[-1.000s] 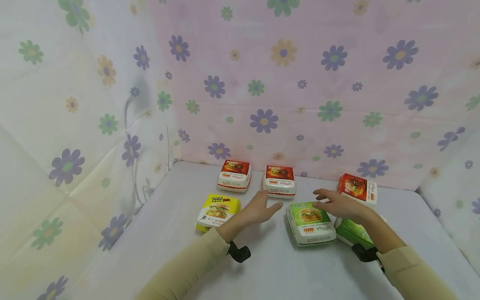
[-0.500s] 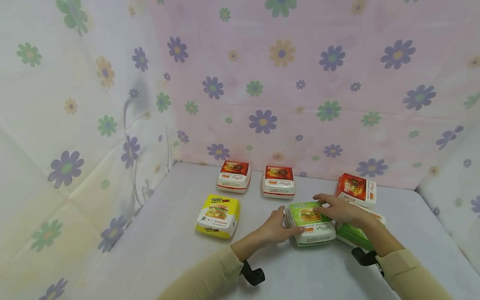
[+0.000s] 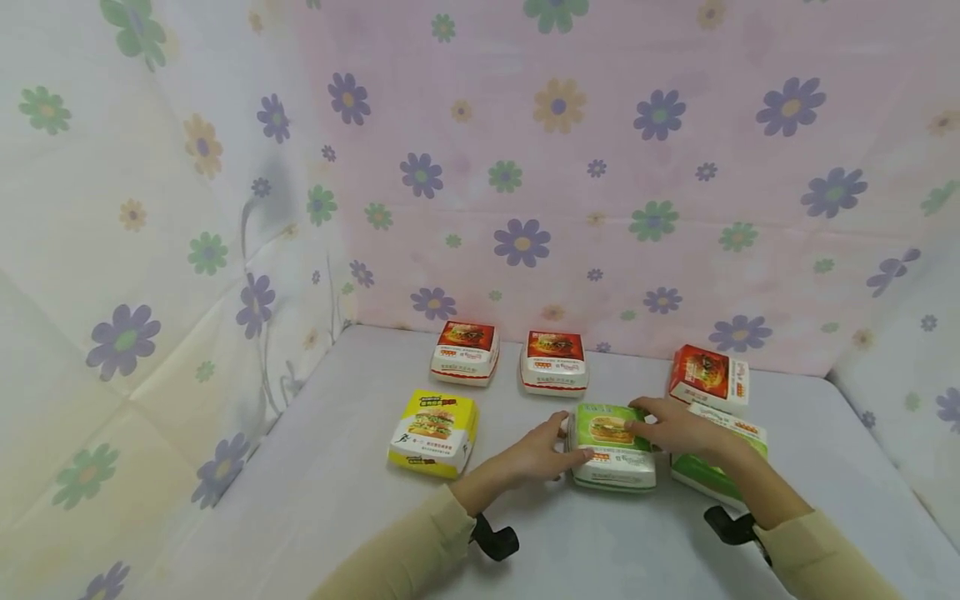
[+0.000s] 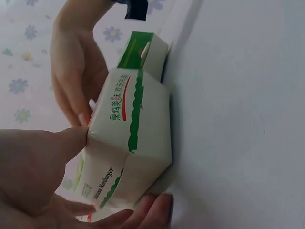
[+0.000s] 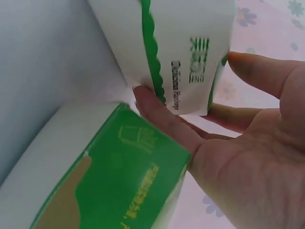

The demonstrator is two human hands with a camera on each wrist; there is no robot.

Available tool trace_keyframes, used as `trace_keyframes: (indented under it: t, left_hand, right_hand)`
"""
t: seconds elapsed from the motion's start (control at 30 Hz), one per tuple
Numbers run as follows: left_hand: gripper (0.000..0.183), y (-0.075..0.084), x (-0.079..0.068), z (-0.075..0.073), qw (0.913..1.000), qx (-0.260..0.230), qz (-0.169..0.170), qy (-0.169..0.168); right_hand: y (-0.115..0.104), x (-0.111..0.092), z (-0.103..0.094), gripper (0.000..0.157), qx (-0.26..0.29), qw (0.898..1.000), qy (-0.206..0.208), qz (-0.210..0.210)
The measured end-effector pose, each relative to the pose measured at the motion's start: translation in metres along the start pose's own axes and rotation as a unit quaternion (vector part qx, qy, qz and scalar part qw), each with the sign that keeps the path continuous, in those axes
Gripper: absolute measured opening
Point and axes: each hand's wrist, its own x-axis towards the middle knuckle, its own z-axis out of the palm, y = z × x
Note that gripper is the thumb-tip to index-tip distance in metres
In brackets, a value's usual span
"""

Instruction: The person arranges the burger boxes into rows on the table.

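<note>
Between my two hands is a green-and-white burger box (image 3: 613,477), standing on the white tabletop. My left hand (image 3: 528,461) grips its left side, the thumb on the top edge and the fingers low along the side in the left wrist view. On the other side my right hand (image 3: 686,429) holds it, thumb on the lid's edge and fingers along the right side. In the right wrist view the held box's white wall (image 5: 183,43) shows a green scalloped band. A darker green burger box (image 3: 705,479) lies right beside, partly hidden under my right forearm.
Two red-and-white burger boxes, a left one (image 3: 465,354) and a middle one (image 3: 555,363), stand at the back. Another red box (image 3: 708,379) sits at the back right, by the darker green one. A yellow burger box (image 3: 432,433) is at the left. Flowered cloth (image 3: 450,208) walls the table.
My left hand has come from near the yellow box to the green-and-white box's left side. My right hand has closed in on it. The box has turned slightly and its right edge shifted left.
</note>
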Motion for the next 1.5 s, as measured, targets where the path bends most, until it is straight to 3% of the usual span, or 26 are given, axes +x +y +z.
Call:
trace_keyframes:
  t: [0.17,0.33,0.53,0.7,0.97,1.13,1.5]
  left_hand:
    - [0.075,-0.004,-0.006,-0.010,0.9993,-0.027,0.006,-0.024]
    - [0.075,-0.002,-0.008,-0.013,0.9988,-0.032,0.010,-0.036]
    - [0.079,-0.001,-0.007,-0.014,0.9990,-0.028,0.000,-0.035]
    - [0.080,0.000,-0.006,-0.014,0.9990,-0.035,-0.014,-0.025]
    - [0.073,0.003,-0.006,-0.012,0.9998,-0.002,-0.017,-0.014]
    - [0.069,0.003,-0.009,-0.011,0.9997,-0.002,-0.011,-0.022]
    - [0.067,0.002,-0.012,-0.011,0.9988,-0.047,0.000,-0.017]
  right_hand:
    - [-0.005,-0.006,0.007,0.062,-0.004,1.000,-0.001,-0.011]
    - [-0.008,-0.011,0.010,0.065,-0.019,0.999,0.025,-0.017]
    - [-0.009,-0.022,0.015,0.079,-0.027,0.999,0.039,0.009]
    - [-0.008,-0.031,0.022,0.083,-0.029,0.999,0.037,-0.004]
    - [-0.002,-0.035,0.033,0.087,0.059,0.997,0.011,0.048]
    - [0.003,-0.037,0.039,0.085,0.126,0.991,0.001,0.051]
    - [0.002,-0.039,0.042,0.084,0.105,0.994,0.018,0.034]
